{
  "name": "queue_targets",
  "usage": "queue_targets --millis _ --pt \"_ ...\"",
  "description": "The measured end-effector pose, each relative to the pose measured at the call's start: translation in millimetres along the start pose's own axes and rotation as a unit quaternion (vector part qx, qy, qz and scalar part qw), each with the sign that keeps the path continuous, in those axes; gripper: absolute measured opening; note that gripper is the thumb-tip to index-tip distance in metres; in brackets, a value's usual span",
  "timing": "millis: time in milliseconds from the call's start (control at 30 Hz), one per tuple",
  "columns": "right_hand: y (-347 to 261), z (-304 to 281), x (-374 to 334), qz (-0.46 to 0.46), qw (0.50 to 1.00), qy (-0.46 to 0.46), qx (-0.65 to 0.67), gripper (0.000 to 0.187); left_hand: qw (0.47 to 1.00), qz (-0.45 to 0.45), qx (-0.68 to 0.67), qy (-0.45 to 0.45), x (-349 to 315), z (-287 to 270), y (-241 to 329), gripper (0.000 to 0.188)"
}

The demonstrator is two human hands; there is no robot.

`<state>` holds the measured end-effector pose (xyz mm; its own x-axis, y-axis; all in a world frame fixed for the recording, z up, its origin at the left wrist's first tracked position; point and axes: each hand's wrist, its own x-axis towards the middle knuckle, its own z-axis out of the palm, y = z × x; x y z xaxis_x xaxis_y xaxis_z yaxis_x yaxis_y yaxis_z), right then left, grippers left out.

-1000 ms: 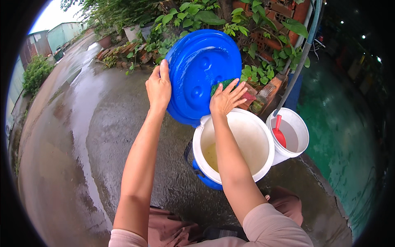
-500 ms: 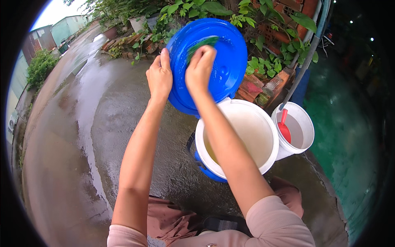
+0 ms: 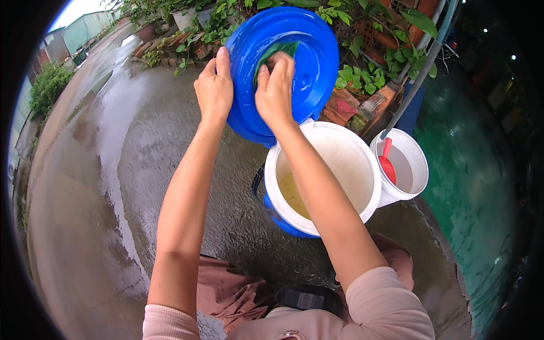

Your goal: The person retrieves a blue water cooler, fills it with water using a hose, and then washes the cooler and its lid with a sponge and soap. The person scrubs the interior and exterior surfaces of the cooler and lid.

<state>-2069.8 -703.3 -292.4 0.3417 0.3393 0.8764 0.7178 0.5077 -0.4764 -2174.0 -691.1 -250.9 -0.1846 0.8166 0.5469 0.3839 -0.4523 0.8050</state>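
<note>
The fingers of the left hand are closed around the left rim of the round blue lid, and hold it tilted up in the air. The fingers of the right hand are clenched on a green scouring pad and press it against the inner face of the lid.

The lid is just above and behind the big cooler jug, which stands on the wet ground. This jug is blue outside and white inside, and a little yellowish liquid lies at its bottom. Just to the right of the jug, touching it, stands a small white bucket with a red scoop inside. Behind the jug are red bricks and green plants.
</note>
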Motion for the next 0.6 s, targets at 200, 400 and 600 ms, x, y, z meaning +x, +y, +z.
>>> queue_targets --millis 200,400,600 --pt "24.7 9.6 5.5 0.023 0.988 0.044 -0.146 0.029 1.0 -0.007 0.001 -0.005 -0.1 -2.9 -0.3 0.057" --pt "23.5 10.8 9.2 0.06 0.985 0.03 -0.158 0.028 1.0 0.0 -0.008 -0.015 6.6 0.2 -2.5 0.058" --pt "65.7 -59.8 74.1 -0.411 0.816 -0.261 -0.311 0.023 1.0 0.011 0.0 -0.012 7.3 -5.9 -6.7 0.058"
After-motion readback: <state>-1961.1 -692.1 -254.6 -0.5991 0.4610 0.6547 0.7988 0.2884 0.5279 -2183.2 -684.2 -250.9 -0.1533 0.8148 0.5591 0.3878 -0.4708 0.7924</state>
